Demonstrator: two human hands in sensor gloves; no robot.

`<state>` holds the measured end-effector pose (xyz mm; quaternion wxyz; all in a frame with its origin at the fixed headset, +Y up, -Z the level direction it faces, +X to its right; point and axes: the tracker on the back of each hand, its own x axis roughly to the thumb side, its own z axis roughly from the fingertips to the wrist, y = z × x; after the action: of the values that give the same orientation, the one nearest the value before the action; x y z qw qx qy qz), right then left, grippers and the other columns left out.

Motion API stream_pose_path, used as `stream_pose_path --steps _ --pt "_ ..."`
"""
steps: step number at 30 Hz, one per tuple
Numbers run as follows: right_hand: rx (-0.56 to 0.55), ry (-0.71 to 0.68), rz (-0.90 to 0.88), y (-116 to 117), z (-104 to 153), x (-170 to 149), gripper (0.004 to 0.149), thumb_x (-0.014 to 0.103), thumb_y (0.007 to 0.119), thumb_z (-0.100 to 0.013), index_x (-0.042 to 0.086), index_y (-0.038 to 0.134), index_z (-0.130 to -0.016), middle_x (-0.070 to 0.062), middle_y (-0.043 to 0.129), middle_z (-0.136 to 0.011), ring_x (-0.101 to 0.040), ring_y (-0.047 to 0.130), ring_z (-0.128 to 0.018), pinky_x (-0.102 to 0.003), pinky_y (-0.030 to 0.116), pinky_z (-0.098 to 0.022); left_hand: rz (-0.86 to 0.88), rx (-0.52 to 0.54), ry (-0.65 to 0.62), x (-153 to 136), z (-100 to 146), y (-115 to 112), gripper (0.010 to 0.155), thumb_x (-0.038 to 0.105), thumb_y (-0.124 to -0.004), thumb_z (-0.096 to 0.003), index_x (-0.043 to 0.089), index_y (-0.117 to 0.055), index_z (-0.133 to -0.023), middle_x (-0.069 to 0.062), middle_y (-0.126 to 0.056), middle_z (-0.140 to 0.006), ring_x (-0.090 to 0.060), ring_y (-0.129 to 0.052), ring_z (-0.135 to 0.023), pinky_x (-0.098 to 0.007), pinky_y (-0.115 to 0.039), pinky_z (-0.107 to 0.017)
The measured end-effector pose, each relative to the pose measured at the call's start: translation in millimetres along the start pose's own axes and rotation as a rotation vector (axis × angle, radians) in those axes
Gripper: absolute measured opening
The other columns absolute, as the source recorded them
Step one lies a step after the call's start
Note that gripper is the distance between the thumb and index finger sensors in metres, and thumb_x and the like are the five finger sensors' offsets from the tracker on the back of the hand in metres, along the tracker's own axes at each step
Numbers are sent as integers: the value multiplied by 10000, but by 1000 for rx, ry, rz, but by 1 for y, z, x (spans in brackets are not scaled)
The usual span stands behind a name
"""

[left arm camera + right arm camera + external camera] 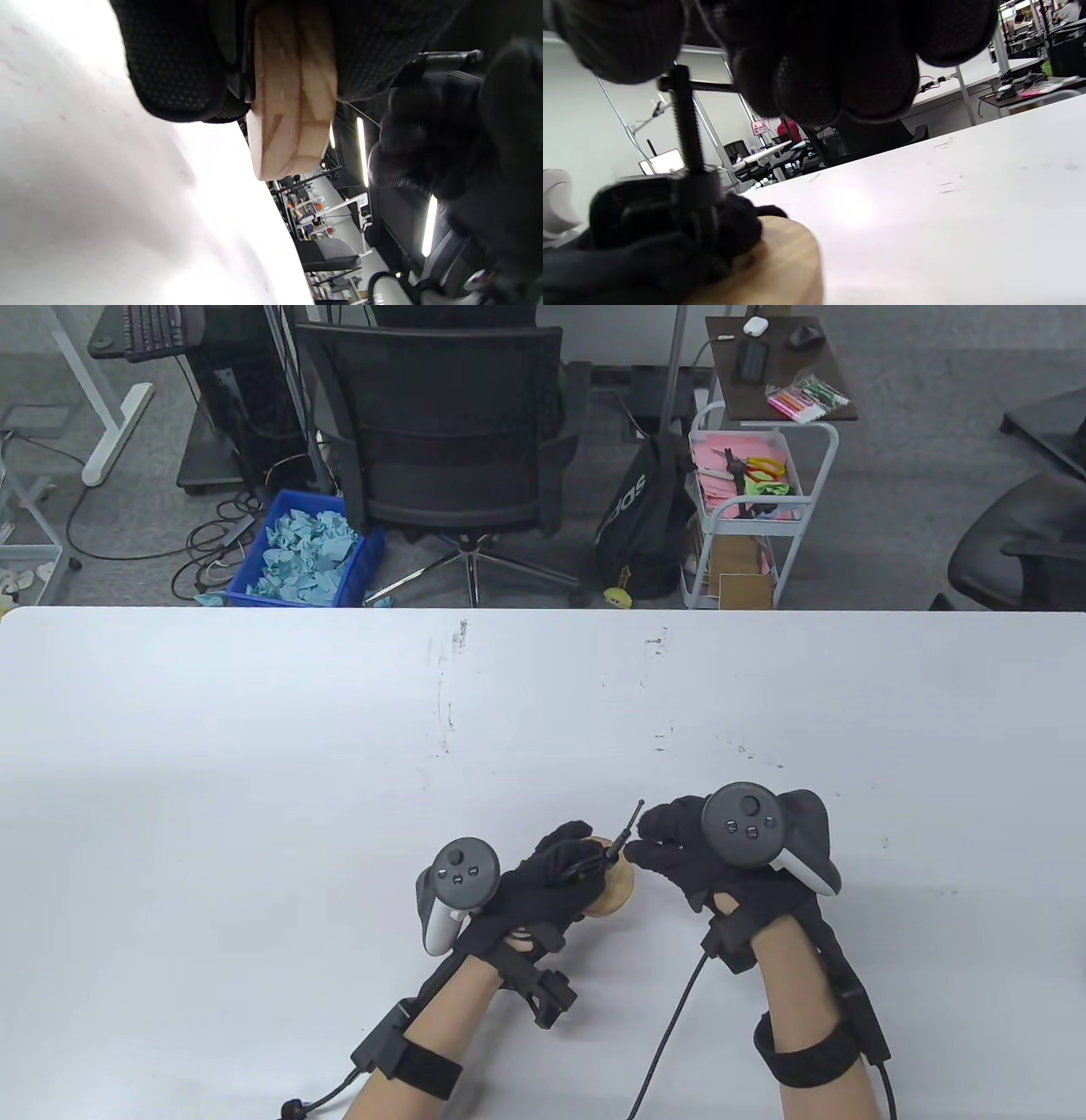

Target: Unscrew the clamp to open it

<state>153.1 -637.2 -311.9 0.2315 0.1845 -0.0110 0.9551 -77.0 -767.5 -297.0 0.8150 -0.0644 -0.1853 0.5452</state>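
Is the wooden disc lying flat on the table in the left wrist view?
No. The wooden disc is held on edge by the left hand, only its lower rim near the table.

Black gloves, grey trackers, bare forearms, black wrist straps.

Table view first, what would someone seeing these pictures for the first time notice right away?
Near the table's front edge, two black-gloved hands meet over a small black screw clamp fixed on a round wooden block. The left hand grips the clamp and block, while the right hand has its fingertips at the crossbar handle atop the threaded screw. Behind the table stands a black office chair, with a blue bin of crumpled blue paper beside it.
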Motion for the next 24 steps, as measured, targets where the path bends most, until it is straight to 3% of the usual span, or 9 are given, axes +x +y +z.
stream_pose_path --steps 5,9,15,17,19,22,24 --pt "54 -107 -38 5 1 21 497 393 786 -425 238 767 -897 -4 839 -773 -312 916 -626 -559 665 -588 0 -45 3 7 3 -10 444 393 -866 -488 295 -774 -911 -120 -572 -1119 -218 -1041 -701 -191 -955 -508" --pt "37 -185 -34 5 5 34 484 276 783 -421 276 760 -904 3 825 -820 -301 915 -687 -559 663 -605 91 -33 32 6 3 -7 448 392 -865 -488 292 -772 -915 -118 -571 -1119 -220 -1041 -699 -192 -954 -506" --pt "47 -215 -50 5 5 39 382 181 743 -420 339 879 -740 -6 707 -966 -360 761 -896 -599 575 -663 148 -5 50 2 5 4 443 394 -858 -492 294 -770 -915 -122 -572 -1117 -218 -1041 -695 -189 -954 -504" --pt "39 -215 -86 2 5 36 389 187 741 -427 347 886 -751 -18 671 -995 -376 741 -910 -604 568 -666 127 1 47 1 5 9 443 394 -859 -493 293 -771 -915 -119 -571 -1118 -218 -1041 -697 -190 -952 -506" --pt "17 -205 -119 -2 6 33 471 207 766 -425 368 819 -865 -34 625 -1023 -391 739 -906 -610 563 -665 124 17 50 0 5 12 444 397 -854 -494 295 -767 -917 -117 -569 -1119 -213 -1041 -698 -186 -953 -507" --pt "-27 -162 -172 -9 9 25 595 400 827 -406 345 687 -982 -61 627 -1018 -393 800 -828 -594 599 -636 115 49 55 1 6 16 443 395 -853 -498 294 -763 -920 -121 -564 -1120 -217 -1036 -702 -190 -950 -509" --pt "-39 -113 -171 -10 10 20 630 464 809 -402 255 697 -986 -75 725 -932 -343 888 -682 -564 659 -581 55 63 51 3 6 18 442 398 -851 -499 298 -763 -920 -118 -565 -1120 -212 -1038 -703 -184 -951 -510"
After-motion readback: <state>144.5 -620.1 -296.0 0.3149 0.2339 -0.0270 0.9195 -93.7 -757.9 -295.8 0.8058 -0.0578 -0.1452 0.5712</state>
